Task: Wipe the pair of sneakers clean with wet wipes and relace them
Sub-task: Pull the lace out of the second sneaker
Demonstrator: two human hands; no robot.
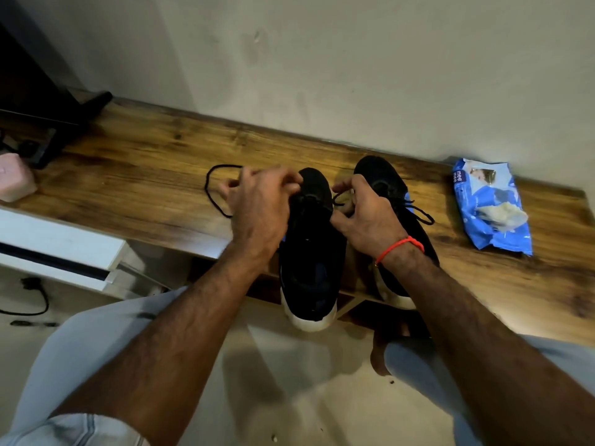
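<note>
Wood shelf [154, 156] w/ dark grain runs along a plain off-white wall [322, 59], slanting down to the rt. Wall scuffed just above shelf. At shelf's far left end, a black TV [35, 88] and a pink box [14, 183]. Below shelf on left, a white unit [61, 249]; black cable [35, 300] beneath it on pale floor [289, 381]. Light dim, warm.

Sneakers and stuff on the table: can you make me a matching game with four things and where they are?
1. wipes packet
2. left sneaker
3. loose lace loop
4. pink thing

A. far left table edge
B. far right, by the wall
C. between both hands
D. left of the left hand

Pairs: 1-B, 2-C, 3-D, 4-A
</note>
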